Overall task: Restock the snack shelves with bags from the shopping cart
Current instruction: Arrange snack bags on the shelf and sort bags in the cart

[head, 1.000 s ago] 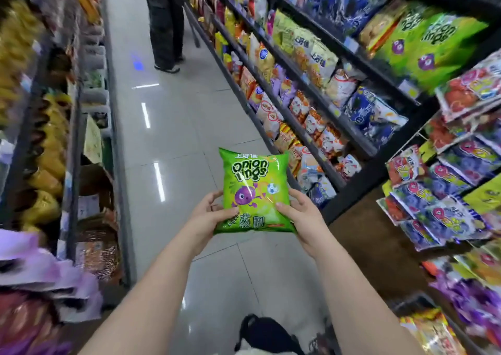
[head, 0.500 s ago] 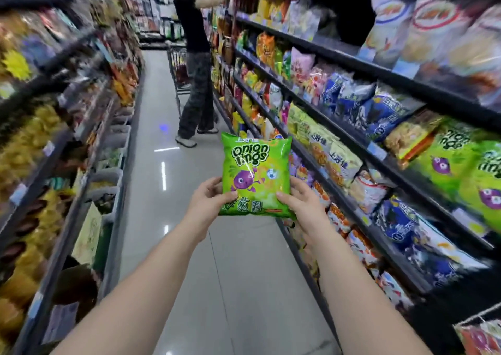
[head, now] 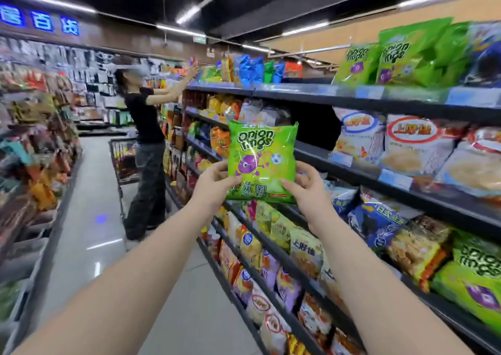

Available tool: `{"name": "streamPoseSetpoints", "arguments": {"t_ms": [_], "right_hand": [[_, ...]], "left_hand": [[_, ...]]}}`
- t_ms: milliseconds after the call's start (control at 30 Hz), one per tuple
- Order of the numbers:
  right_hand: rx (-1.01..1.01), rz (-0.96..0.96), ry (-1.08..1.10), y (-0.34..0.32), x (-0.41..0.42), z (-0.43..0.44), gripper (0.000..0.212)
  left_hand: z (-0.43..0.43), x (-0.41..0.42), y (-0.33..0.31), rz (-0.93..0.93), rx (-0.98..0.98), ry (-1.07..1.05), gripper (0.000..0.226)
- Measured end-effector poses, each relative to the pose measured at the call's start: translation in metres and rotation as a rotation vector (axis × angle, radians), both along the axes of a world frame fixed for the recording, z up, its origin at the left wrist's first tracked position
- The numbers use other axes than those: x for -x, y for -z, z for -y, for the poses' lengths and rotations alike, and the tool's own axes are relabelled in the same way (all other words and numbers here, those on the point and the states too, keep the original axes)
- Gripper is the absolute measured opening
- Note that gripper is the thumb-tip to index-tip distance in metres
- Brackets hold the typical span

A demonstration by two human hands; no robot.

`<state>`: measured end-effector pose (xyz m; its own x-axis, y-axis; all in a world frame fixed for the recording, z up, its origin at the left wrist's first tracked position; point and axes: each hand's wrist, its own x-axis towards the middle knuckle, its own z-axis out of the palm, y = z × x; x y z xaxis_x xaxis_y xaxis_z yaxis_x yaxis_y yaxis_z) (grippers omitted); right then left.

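Note:
A green onion rings bag [head: 261,155] is held upright at chest height in front of the right-hand snack shelves [head: 360,174]. My left hand [head: 215,184] grips its lower left edge, thumb across the front. My right hand [head: 309,188] grips the lower right edge the same way. More green onion rings bags [head: 401,53] stand on the top shelf at the upper right, and another lies on a lower shelf [head: 477,273] at the far right.
Another person [head: 147,148] in a black top reaches up to the top shelf further down the aisle, beside a shopping cart [head: 123,159]. Shelves full of snacks [head: 32,165] line the left side. The grey tiled aisle floor [head: 92,227] runs between.
Both hands have lifted the bag from waist height up to shelf level, and my view has tilted up from the floor to the upper shelves and ceiling.

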<state>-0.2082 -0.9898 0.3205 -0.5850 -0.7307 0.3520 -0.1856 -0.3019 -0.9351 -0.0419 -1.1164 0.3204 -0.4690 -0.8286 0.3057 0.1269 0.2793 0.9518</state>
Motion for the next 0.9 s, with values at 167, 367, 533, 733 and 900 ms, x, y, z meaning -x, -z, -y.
{"name": "streamPoseSetpoints", "arguments": {"t_ms": [167,367,533,733,900], "right_hand": [[0.091,-0.101,0.224,-0.050,0.025,0.066,0.043],[0.132,-0.216,0.385,-0.094,0.068,0.107,0.046],[0.109,-0.424,0.569,-0.136,0.115,0.117,0.060],[0.021,-0.694,0.777,-0.198,0.184,0.116,0.064],[-0.067,-0.728,0.837,-0.231,0.226,0.126,0.085]], "left_hand": [[0.085,0.046,-0.048,-0.040,0.103,0.149,0.041],[0.164,0.116,-0.096,-0.069,0.198,0.413,0.072],[0.190,0.196,-0.138,-0.173,0.329,0.528,0.060],[0.201,0.296,-0.192,-0.276,0.445,0.542,0.085],[0.207,0.359,-0.227,-0.389,0.595,0.558,0.078]]}}
